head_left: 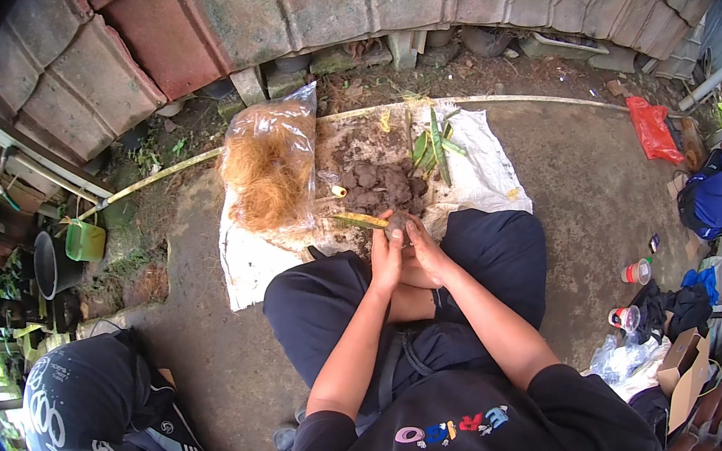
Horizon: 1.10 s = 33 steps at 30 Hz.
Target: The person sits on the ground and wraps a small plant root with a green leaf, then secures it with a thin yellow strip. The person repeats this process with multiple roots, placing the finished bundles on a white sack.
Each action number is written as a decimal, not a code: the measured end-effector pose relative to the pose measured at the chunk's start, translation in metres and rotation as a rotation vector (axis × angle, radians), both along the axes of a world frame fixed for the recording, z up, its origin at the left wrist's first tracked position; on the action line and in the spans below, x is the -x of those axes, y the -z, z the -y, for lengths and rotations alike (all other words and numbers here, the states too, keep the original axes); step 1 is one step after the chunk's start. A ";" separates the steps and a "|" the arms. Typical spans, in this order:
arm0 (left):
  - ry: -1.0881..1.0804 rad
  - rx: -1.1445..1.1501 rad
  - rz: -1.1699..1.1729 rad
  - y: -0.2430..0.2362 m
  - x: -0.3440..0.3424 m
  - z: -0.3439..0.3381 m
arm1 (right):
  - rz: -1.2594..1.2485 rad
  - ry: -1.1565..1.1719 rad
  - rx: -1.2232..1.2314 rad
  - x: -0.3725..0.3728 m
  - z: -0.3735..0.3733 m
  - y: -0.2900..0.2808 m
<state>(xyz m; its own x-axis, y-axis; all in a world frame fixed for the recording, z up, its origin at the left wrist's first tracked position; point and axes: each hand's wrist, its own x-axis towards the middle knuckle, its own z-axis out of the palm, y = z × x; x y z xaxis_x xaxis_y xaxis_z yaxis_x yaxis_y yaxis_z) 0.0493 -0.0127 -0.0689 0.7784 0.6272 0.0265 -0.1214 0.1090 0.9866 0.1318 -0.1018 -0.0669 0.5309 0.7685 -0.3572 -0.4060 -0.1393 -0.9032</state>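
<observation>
My left hand (387, 260) and my right hand (428, 253) are closed together around a dark clump of soil (397, 220), above my crossed legs. A long yellow-edged green leaf (360, 220) sticks out from the clump toward the left, over the cloth. Just beyond my hands, lumps of dark wet soil (378, 185) lie on a white sack cloth (486, 168). A small pale spool (338, 191) sits left of the lumps. Several cut green leaves (439, 147) lie to their right. My fingers partly hide the clump.
A clear plastic bag of brown fibre (266, 165) stands at the cloth's left. Another person (95, 388) bends down at the lower left. A red plastic bag (654, 129), a blue backpack (721, 192) and plastic cups (636, 272) are on the right. Roof tiles (332, 1) span the far side.
</observation>
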 end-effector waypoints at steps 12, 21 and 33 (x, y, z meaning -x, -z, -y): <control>0.193 -0.441 -0.615 -0.022 0.004 0.011 | -0.228 0.016 -0.001 -0.003 0.034 0.004; 0.167 -0.550 -0.597 -0.007 0.005 0.012 | 0.049 0.148 -0.086 -0.006 0.023 0.036; 0.193 0.116 -0.158 0.015 0.001 0.012 | -0.016 0.237 -0.018 -0.005 0.020 0.026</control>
